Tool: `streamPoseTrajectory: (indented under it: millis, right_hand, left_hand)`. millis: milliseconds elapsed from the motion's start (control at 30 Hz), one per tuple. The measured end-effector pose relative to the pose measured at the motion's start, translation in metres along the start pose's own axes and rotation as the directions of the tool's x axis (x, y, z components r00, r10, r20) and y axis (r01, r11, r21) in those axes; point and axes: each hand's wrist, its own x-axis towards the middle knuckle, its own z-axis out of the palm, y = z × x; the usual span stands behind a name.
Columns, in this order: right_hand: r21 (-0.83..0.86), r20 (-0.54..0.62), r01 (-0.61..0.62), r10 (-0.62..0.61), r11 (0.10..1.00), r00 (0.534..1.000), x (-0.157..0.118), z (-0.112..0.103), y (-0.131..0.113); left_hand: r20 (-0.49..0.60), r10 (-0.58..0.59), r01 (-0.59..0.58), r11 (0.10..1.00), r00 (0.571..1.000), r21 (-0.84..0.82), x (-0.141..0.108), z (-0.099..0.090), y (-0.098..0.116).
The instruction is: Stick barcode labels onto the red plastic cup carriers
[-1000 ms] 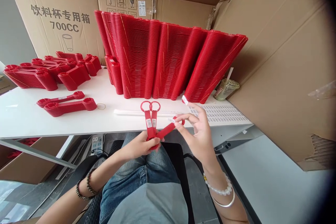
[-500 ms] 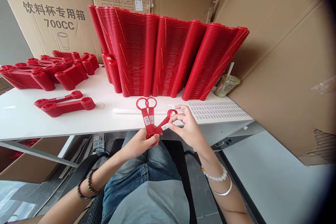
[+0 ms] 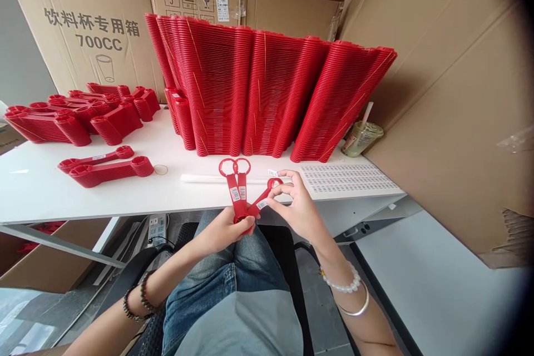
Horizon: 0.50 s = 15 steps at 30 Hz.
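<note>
My left hand (image 3: 225,229) is closed round the lower ends of several red strips (image 3: 237,194) with ring-shaped tops, fanned out above my lap. Two of them point up side by side, each with a white barcode label. Others lean right toward my right hand (image 3: 298,206). A small white label (image 3: 272,173) sits at the index fingertip of my right hand. The thumb of that hand is at another barcode label (image 3: 262,204) on the right-leaning strips. White strips (image 3: 200,178) lie on the table behind my hands.
Tall red stacks (image 3: 217,89) stand at the back of the white table (image 3: 125,200). Smaller red bundles (image 3: 117,122) lie left, near a rubber band (image 3: 161,169). A label sheet (image 3: 350,178) and cup (image 3: 361,138) are right. Cardboard (image 3: 438,94) walls surround the back.
The view has shifted slightly, so the table items appear a little lower and further right. Both hands keep nearly the same pose, with the strips still in my left hand.
</note>
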Motion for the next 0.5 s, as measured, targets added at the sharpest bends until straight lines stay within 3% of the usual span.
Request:
streamPoseTrajectory:
  millis: [233, 333, 400, 500]
  right_hand:
    - [-0.098, -0.063, 0.05, -0.056, 0.994, 0.996, -0.002, 0.006, -0.003]
    - [-0.181, -0.098, 0.118, -0.137, 0.976, 0.986, -0.005, 0.014, -0.003]
    - [-0.311, -0.123, 0.212, -0.26, 0.926, 0.958, -0.006, 0.02, -0.002]
    - [-0.562, -0.144, 0.279, -0.425, 0.779, 0.894, -0.004, 0.022, -0.003]
  left_hand:
    - [0.009, -0.018, 0.018, 0.999, 1.0, -0.034, -0.001, 0.001, 0.002]
    - [0.027, -0.015, 0.017, 0.995, 1.0, -0.095, 0.0, 0.0, 0.002]
    - [0.049, -0.009, 0.016, 0.988, 0.999, -0.151, 0.0, 0.0, 0.004]
    - [0.068, 0.026, -0.011, 0.975, 0.997, -0.22, -0.002, -0.002, 0.008]
